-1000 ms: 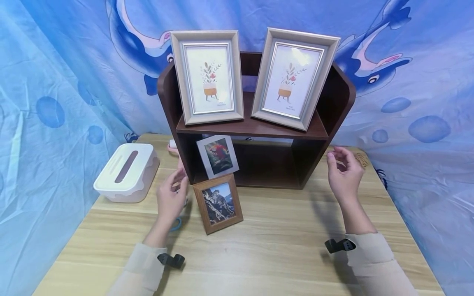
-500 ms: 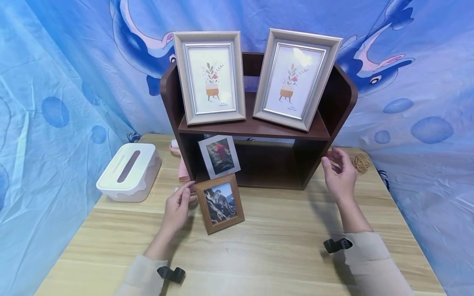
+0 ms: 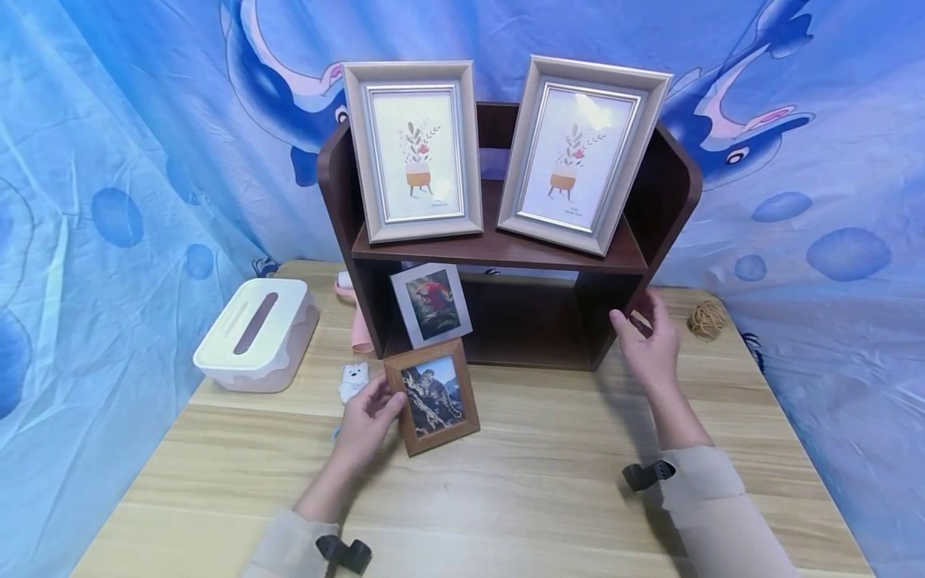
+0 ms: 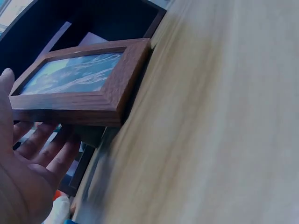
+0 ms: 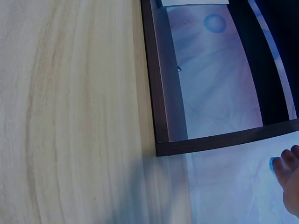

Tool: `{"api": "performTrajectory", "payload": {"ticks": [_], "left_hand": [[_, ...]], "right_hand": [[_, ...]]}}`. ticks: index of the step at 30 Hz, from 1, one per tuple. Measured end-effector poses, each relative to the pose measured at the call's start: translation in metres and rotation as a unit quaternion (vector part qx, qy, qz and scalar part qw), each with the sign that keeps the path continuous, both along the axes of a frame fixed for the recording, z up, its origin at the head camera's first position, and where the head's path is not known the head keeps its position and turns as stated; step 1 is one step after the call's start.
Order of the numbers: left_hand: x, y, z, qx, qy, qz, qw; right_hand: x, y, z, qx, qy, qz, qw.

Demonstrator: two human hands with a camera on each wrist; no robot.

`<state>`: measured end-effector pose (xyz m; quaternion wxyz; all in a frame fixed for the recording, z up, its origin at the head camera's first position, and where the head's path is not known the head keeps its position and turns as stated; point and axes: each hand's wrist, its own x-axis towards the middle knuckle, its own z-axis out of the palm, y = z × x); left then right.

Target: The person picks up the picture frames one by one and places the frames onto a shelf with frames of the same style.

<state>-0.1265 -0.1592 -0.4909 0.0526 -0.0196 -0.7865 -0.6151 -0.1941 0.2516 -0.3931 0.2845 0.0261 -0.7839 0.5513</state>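
A brown wooden picture frame (image 3: 432,395) with a leopard photo leans in front of the dark brown shelf (image 3: 499,255). My left hand (image 3: 368,417) is at its left edge, thumb over the front side; in the left wrist view the fingers (image 4: 60,149) extend behind and below the frame, spread from the thumb. A white frame (image 3: 432,305) with a parrot picture stands in the lower compartment, left side. On the upper level lean two silver-beige frames, a left one (image 3: 414,152) and a right one (image 3: 584,152). My right hand (image 3: 650,341) is beside the shelf's right panel, fingers loosely bent.
A white tissue box (image 3: 256,333) stands on the wooden table (image 3: 542,482) at left. Near the shelf's left side lie a pink item (image 3: 360,331) and a white bear-shaped item (image 3: 354,380). A twine bundle (image 3: 706,319) lies at right. A blue dolphin-print curtain (image 3: 123,120) hangs behind.
My left hand has moved right to the brown frame's edge, uncovering the bear-shaped item. My right hand has moved left, closer to the shelf's right panel. The frames stay in place.
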Motion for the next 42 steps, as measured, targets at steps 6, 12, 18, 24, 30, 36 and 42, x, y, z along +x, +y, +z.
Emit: {"api": "performTrajectory", "payload": {"ticks": [6, 12, 18, 24, 30, 36, 42], "left_hand": [[0.001, 0.005, -0.005, 0.005, -0.007, -0.013, 0.9999], [0.003, 0.006, -0.004, 0.004, -0.012, 0.001, 0.9999], [0.002, 0.005, -0.002, -0.001, -0.034, 0.01, 0.9994], [-0.001, 0.006, 0.002, 0.04, -0.056, 0.007, 0.9976], [-0.005, 0.005, 0.005, 0.052, -0.074, 0.01, 0.9959], [-0.01, 0.006, 0.009, 0.051, -0.073, 0.016, 0.9959], [-0.013, 0.012, 0.012, 0.049, -0.063, -0.01, 0.9967]], "right_hand": [[-0.013, 0.004, -0.016, 0.033, -0.004, -0.006, 0.999], [-0.026, 0.012, -0.034, 0.063, 0.012, -0.025, 0.998], [-0.026, 0.014, -0.037, 0.075, 0.037, -0.024, 0.996], [-0.025, 0.012, -0.036, 0.083, 0.038, -0.029, 0.995], [-0.026, 0.011, -0.037, 0.1, 0.044, -0.039, 0.993], [-0.026, 0.011, -0.039, 0.094, 0.05, -0.036, 0.994], [-0.025, 0.01, -0.04, 0.095, 0.059, -0.038, 0.993]]}}
